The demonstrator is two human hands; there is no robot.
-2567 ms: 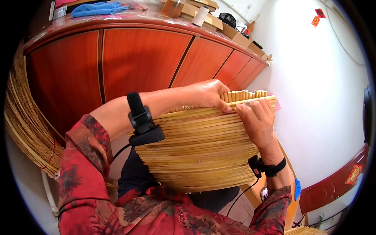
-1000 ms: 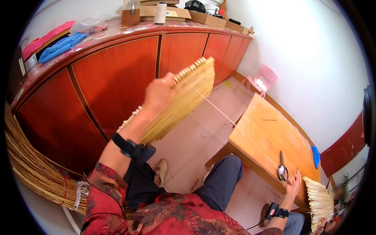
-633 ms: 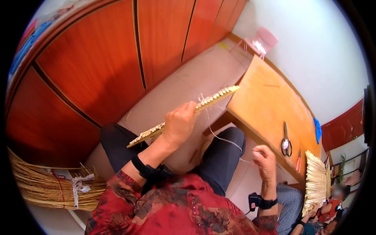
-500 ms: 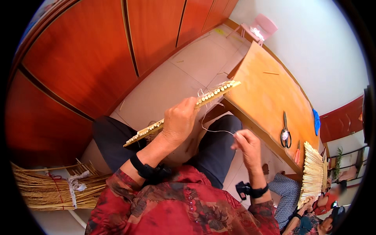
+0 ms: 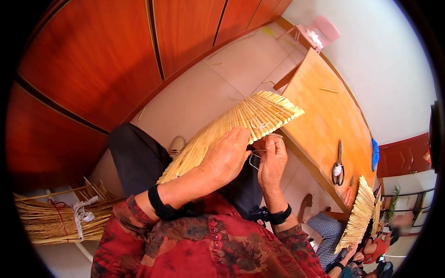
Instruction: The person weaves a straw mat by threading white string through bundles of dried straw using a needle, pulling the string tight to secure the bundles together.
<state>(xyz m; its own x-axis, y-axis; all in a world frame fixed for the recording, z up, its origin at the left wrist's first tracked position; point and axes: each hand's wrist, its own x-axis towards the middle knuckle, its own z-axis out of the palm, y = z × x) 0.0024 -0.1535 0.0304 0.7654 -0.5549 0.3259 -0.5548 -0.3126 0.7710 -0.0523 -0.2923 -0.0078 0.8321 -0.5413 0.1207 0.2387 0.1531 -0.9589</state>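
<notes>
My left hand (image 5: 225,155) is closed on a flat panel of pale yellow straw stalks (image 5: 243,113), which hangs over my lap with its cut ends turned toward me. My right hand (image 5: 271,160) is just to the right of it, under the panel's near edge, with fingers pinched on a thin pale string (image 5: 254,156). Some of the string lies looped among the stalk ends near the panel's right end. Black straps with devices circle both my wrists.
Wooden table (image 5: 309,85) at right with scissors (image 5: 339,171), an orange-handled tool (image 5: 348,193), blue cloth (image 5: 375,153), stick (image 5: 328,90). Co-workers (image 5: 327,236) at lower right hold another panel (image 5: 354,217). Straw bundle (image 5: 53,217) at left; red cabinet (image 5: 102,55); pink chair (image 5: 324,28).
The panel has tilted to show more of its face. My right hand has moved left and up to the panel's edge with the string; the view has shifted down from the cabinet top.
</notes>
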